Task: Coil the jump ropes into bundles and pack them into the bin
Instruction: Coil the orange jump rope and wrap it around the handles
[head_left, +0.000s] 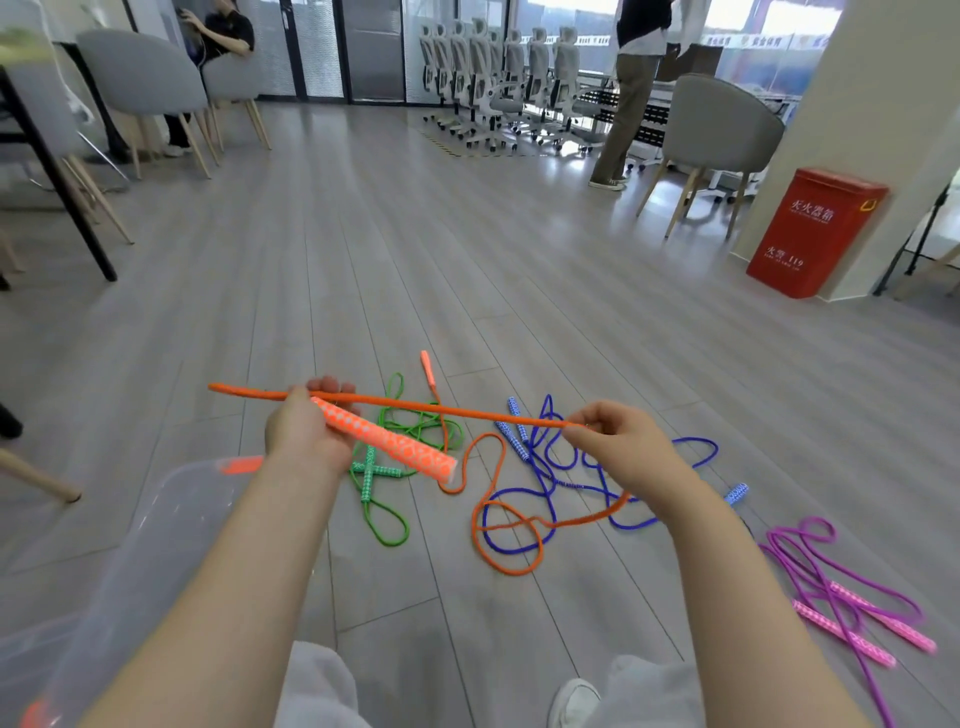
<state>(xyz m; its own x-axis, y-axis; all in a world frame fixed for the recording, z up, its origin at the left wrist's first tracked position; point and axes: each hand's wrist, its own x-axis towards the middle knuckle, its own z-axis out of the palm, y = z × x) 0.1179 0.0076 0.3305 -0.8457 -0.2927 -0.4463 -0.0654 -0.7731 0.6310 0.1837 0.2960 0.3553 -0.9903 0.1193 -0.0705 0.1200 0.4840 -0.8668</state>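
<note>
My left hand (304, 434) grips an orange jump rope handle (389, 439) together with a doubled length of the orange rope (506, 569). My right hand (623, 447) pinches that rope's stretched span about a forearm's length to the right. The remaining orange cord loops loosely on the floor, ending at a second orange handle (427, 366). A green rope (387, 470) lies under my left hand, a blue rope (550, 460) under my right, and a purple rope with pink handles (852, 603) at the lower right. A clear plastic bin (150, 525) stands at my lower left.
Grey chairs (140, 83) and a black table leg (57, 176) stand at the left. A red box (810, 228) sits by a pillar at the right, near another grey chair (719, 124). One person sits far left, another stands far right. My shoe (574, 701) is below.
</note>
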